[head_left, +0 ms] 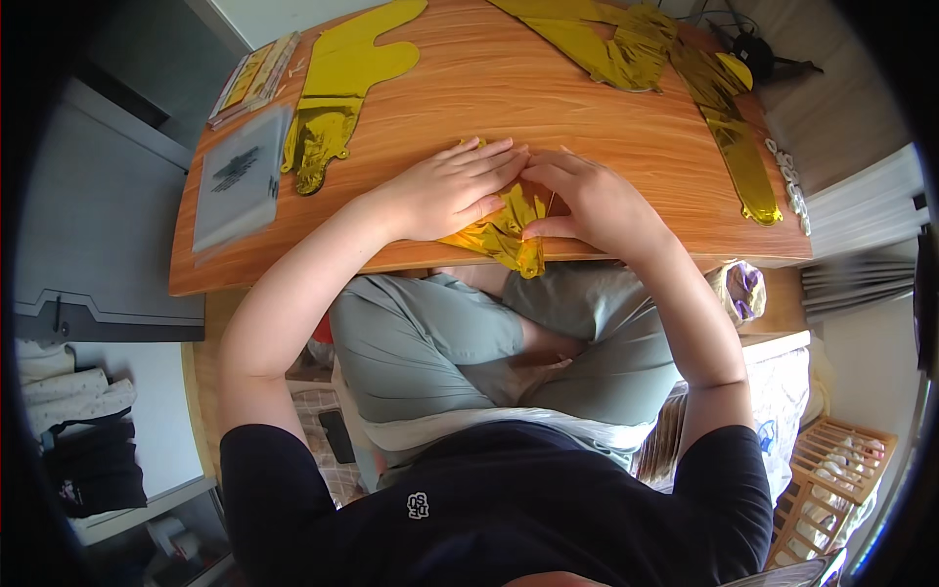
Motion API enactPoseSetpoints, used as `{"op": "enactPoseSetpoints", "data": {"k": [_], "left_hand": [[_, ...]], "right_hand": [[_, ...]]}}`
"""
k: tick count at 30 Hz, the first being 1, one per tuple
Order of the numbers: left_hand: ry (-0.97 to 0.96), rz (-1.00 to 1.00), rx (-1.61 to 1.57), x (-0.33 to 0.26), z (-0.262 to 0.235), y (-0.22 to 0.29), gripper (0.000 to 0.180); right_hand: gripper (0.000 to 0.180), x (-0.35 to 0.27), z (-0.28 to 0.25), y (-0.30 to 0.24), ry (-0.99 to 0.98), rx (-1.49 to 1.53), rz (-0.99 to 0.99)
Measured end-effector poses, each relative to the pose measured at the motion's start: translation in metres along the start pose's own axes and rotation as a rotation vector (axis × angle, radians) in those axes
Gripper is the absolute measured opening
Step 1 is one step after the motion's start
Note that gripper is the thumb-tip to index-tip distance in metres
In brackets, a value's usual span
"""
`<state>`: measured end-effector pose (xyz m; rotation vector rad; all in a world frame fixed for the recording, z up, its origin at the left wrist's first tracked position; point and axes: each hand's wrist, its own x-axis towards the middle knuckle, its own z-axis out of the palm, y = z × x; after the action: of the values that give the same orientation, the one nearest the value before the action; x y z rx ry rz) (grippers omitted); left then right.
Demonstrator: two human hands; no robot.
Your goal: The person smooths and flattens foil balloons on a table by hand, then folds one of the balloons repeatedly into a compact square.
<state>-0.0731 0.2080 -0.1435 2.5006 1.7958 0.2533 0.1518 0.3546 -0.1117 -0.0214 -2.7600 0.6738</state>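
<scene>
A crumpled gold foil balloon (518,223), deflated, lies at the near edge of the wooden table with one end hanging over it. My left hand (445,191) presses flat on the foil, its fingers stretched out and covering much of it. From the other side my right hand (594,201) curls over the foil, thumb at the near part and fingertips touching those of my left hand. A thin line shows between the right thumb and fingers; what it is I cannot make out.
More flat gold foil balloons lie on the table (469,88): one at the far left (367,64), one at the far middle (631,49), one along the right (729,147). Clear plastic sleeves (240,186) and a stack of booklets (254,80) sit left, a black cabled device (753,54) far right.
</scene>
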Motion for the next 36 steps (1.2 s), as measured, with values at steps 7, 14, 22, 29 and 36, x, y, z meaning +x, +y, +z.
{"op": "enactPoseSetpoints", "data": {"k": [7, 14, 22, 29, 36], "left_hand": [[0.047, 0.007, -0.035, 0.000, 0.004, 0.000, 0.059], [0.051, 0.009, -0.028, 0.000, 0.005, 0.000, 0.059], [0.067, 0.010, -0.001, -0.001, 0.007, 0.000, 0.056], [0.063, 0.007, 0.005, 0.000, 0.009, -0.003, 0.057], [0.057, -0.018, -0.069, 0.000, 0.011, -0.004, 0.059]], "right_hand": [[0.041, -0.030, 0.013, -0.013, 0.075, -0.134, -0.206], [0.041, -0.047, 0.026, -0.024, 0.108, -0.182, -0.212], [0.038, -0.042, 0.025, -0.030, 0.102, -0.298, -0.251], [0.024, -0.033, 0.029, -0.026, 0.159, -0.033, -0.114], [0.021, -0.012, 0.029, -0.029, 0.167, -0.027, -0.025]]}}
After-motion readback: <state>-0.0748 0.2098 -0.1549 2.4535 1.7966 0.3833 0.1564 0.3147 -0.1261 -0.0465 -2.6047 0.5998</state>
